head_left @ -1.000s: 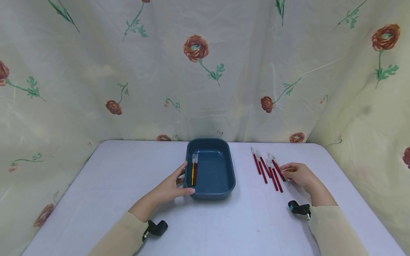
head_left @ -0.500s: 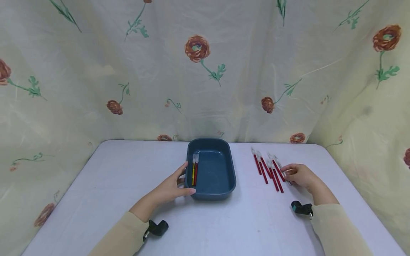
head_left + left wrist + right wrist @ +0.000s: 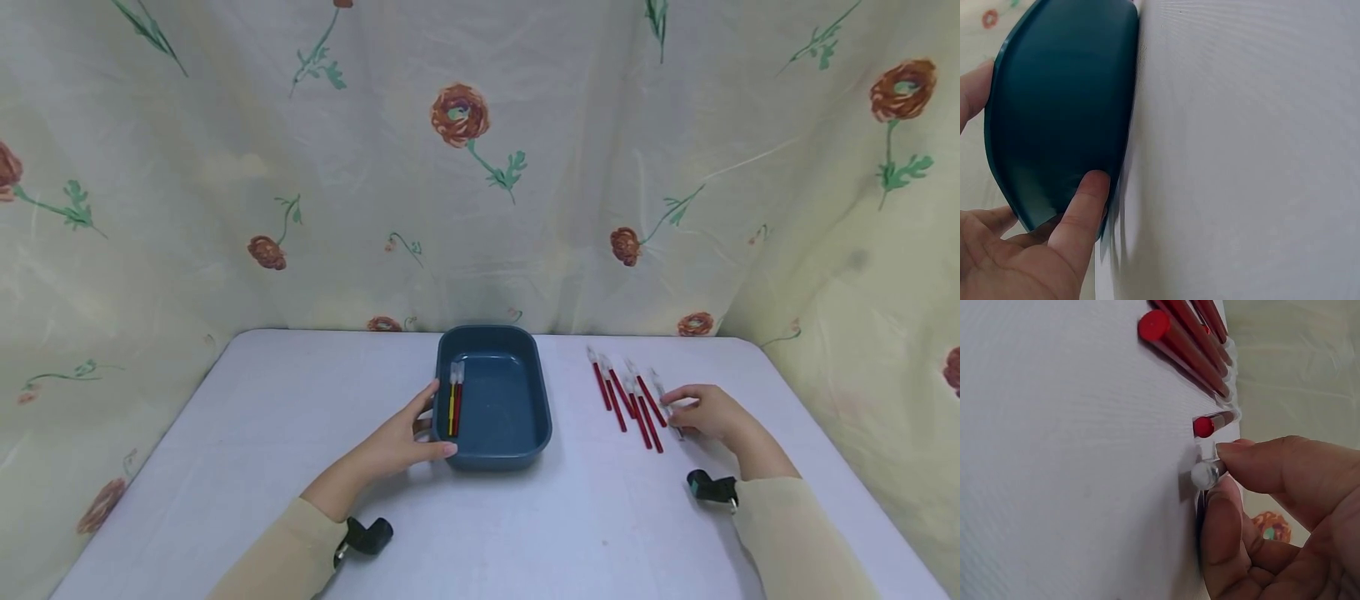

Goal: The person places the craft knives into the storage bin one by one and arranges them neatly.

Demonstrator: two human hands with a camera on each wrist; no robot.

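At centre we see left hand (image 3: 399, 438), straight-fingered, pressing dark-blue rectangular plastic tray (image 3: 497, 457), presumably steadying it. Right of frame, right hand (image 3: 708, 415) pinches slim clear plastic pen (image 3: 1204, 475) beside red-barrelled pens (image 3: 632, 405), fingertip pinch likely suiting slimness.

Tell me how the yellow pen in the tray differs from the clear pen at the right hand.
The yellow pen has a yellow barrel; the clear pen looks colourless.
The yellow pen lies inside the tray; the clear pen is outside it, pinched by the right hand.
The yellow pen points nearly straight away from the person; the clear pen slants leftward.
Both are slim.
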